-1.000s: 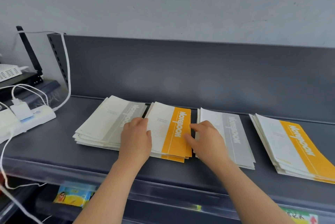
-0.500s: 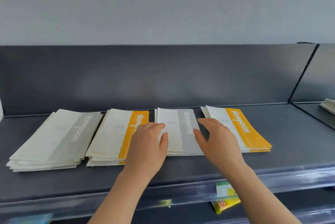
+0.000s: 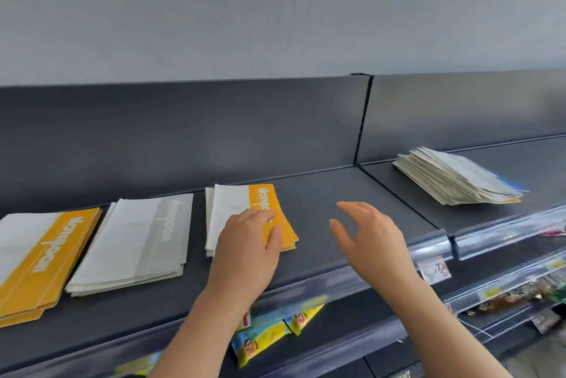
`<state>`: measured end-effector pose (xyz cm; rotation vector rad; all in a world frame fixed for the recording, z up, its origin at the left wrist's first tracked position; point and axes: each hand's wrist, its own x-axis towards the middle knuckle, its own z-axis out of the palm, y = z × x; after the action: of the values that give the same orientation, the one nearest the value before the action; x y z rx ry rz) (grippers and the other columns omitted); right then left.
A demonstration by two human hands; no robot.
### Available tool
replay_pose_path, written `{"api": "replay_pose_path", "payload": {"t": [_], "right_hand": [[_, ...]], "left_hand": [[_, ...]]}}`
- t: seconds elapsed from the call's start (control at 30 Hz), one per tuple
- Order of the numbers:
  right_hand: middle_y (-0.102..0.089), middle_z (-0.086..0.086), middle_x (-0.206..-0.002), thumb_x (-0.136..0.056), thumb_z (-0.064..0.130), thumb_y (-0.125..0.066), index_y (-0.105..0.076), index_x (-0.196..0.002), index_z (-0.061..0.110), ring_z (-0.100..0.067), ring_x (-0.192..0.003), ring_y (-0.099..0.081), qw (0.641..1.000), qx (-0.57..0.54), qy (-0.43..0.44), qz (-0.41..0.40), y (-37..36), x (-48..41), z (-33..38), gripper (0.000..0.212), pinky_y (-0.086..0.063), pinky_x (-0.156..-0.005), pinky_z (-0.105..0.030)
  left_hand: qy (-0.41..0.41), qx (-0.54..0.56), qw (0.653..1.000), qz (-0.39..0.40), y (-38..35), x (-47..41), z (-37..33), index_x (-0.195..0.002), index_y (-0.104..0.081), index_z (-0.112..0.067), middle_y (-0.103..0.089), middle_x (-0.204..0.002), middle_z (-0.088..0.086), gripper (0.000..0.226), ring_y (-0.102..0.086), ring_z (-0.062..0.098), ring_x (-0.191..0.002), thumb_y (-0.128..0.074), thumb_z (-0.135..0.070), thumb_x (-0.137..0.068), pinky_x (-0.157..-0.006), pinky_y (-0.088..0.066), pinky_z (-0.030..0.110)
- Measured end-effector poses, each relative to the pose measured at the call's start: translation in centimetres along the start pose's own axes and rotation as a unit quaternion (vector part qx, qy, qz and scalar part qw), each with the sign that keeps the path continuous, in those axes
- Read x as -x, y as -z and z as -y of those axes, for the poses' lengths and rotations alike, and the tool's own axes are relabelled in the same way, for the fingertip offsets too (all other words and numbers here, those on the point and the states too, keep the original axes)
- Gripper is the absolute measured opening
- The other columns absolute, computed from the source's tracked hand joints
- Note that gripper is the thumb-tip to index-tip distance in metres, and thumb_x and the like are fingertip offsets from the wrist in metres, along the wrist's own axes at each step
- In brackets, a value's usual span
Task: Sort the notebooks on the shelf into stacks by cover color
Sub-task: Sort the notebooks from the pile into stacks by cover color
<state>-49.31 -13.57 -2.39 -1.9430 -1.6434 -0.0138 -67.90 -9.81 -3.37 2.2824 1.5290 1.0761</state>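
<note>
The thin white-and-orange paper notebooks (image 3: 235, 209), stacked on the dark grey metal shelf (image 3: 321, 194), look light, floppy and slick, so they are probably best pinched along their 2 long edges; the left hand (image 3: 245, 246) rests flat on them and the right hand (image 3: 367, 237) hovers released, holding nothing.

Left hand (image 3: 245, 246) on orange stack (image 3: 235, 203); right hand (image 3: 369, 240) hovering.

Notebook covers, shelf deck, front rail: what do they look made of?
Notebook covers: thin card or heavy paper, matte; the edges are thin and fan slightly in the stacks.
Shelf deck: probably painted or powder-coated sheet metal, dark grey satin; soft sheen, crisp seam at the back.
Front rail: clear plastic, glossy; bright highlights, and colours show through it.
</note>
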Motion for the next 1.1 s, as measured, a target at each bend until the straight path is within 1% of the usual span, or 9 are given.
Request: {"api": "replay_pose_path", "payload": {"t": [0.13,0.27,0.43,0.63,0.8,0.9,0.97,1.03,1.1], "right_hand": [[-0.049,0.011,-0.138,-0.095,0.038,-0.048,-0.05,-0.134,0.022,-0.009,-0.121,-0.05,1.0,0.008,-0.009,-0.007,2.8,-0.7,-6.0,0.042,-0.039,-0.092,-0.021],[-0.051,0.01,-0.137,-0.094,0.037,-0.05,-0.052,-0.133,0.022,-0.01,-0.121,-0.051,1.0,0.004,-0.026,-0.015,4.6,-1.5,-11.1,0.041,-0.04,-0.095,-0.024],[-0.053,0.009,-0.135,-0.094,0.035,-0.051,-0.054,-0.132,0.021,-0.01,-0.12,-0.051,0.998,-0.004,-0.05,-0.024,6.1,-3.1,-16.0,0.04,-0.04,-0.095,-0.024],[-0.059,0.008,-0.128,-0.094,0.033,-0.051,-0.058,-0.126,0.022,-0.011,-0.106,-0.058,0.994,-0.005,-0.087,-0.059,7.3,-6.3,-20.6,0.035,-0.042,-0.085,-0.024],[-0.057,0.007,-0.131,-0.095,0.031,-0.049,-0.06,-0.124,0.021,-0.016,-0.116,-0.055,0.989,0.005,-0.127,-0.076,8.7,-8.8,-24.6,0.033,-0.042,-0.091,-0.029],[-0.055,0.007,-0.134,-0.097,0.031,-0.047,-0.059,-0.126,0.02,-0.016,-0.115,-0.056,0.986,0.016,-0.15,-0.072,9.3,-10.5,-27.8,0.034,-0.042,-0.092,-0.03],[-0.053,0.006,-0.136,-0.097,0.03,-0.046,-0.058,-0.127,0.018,-0.017,-0.115,-0.056,0.984,0.019,-0.165,-0.06,9.6,-11.7,-29.9,0.035,-0.042,-0.093,-0.031],[-0.057,0.001,-0.13,-0.097,0.027,-0.045,-0.061,-0.122,0.013,-0.022,-0.116,-0.054,0.983,0.022,-0.179,-0.036,9.8,-13.0,-31.9,0.033,-0.043,-0.093,-0.034],[-0.062,-0.008,-0.105,-0.095,0.022,-0.042,-0.063,-0.101,0.004,-0.032,-0.101,-0.056,0.984,0.017,-0.178,-0.01,9.9,-14.3,-33.7,0.029,-0.046,-0.083,-0.041]], "left_hand": [[-0.005,0.018,1.0,-0.012,-4.6,-1.3,-4.7,-0.124,-0.061,-0.019,-0.061,-0.121,-0.007,0.032,-0.051,0.011,-0.113,-0.052,-0.029,-0.095,-0.091,-0.033,0.017],[-0.007,0.044,0.999,-0.009,-8.4,-2.4,-8.3,-0.122,-0.063,-0.019,-0.063,-0.116,-0.007,0.031,-0.054,0.011,-0.108,-0.053,-0.027,-0.094,-0.091,-0.045,0.024],[-0.016,0.056,0.998,0.006,-11.9,-4.4,-11.1,-0.124,-0.061,-0.019,-0.062,-0.118,-0.008,0.032,-0.053,0.009,-0.109,-0.051,-0.028,-0.095,-0.092,-0.046,0.025],[-0.039,0.08,0.995,0.037,-15.9,-8.1,-14.0,-0.122,-0.061,-0.02,-0.06,-0.115,-0.01,0.031,-0.052,0.01,-0.108,-0.05,-0.03,-0.095,-0.091,-0.042,0.024],[-0.055,0.107,0.991,0.057,-18.9,-11.6,-17.0,-0.121,-0.062,-0.02,-0.059,-0.112,-0.01,0.029,-0.052,0.009,-0.106,-0.05,-0.028,-0.095,-0.09,-0.045,0.027],[-0.06,0.118,0.988,0.074,-20.9,-13.2,-19.1,-0.12,-0.062,-0.019,-0.062,-0.106,-0.009,0.029,-0.055,0.01,-0.098,-0.05,-0.026,-0.095,-0.087,-0.048,0.031],[-0.051,0.131,0.986,0.087,-22.0,-14.1,-20.5,-0.113,-0.065,-0.016,-0.064,-0.092,-0.007,0.025,-0.059,0.013,-0.085,-0.05,-0.023,-0.094,-0.082,-0.051,0.034],[-0.041,0.138,0.985,0.097,-23.1,-14.9,-21.9,-0.108,-0.066,-0.013,-0.065,-0.08,-0.006,0.022,-0.06,0.014,-0.076,-0.05,-0.02,-0.094,-0.078,-0.052,0.034],[-0.021,0.145,0.983,0.109,-24.3,-15.8,-23.0,-0.115,-0.064,-0.017,-0.063,-0.079,-0.011,0.025,-0.059,0.006,-0.073,-0.051,-0.021,-0.094,-0.076,-0.05,0.025]]}}
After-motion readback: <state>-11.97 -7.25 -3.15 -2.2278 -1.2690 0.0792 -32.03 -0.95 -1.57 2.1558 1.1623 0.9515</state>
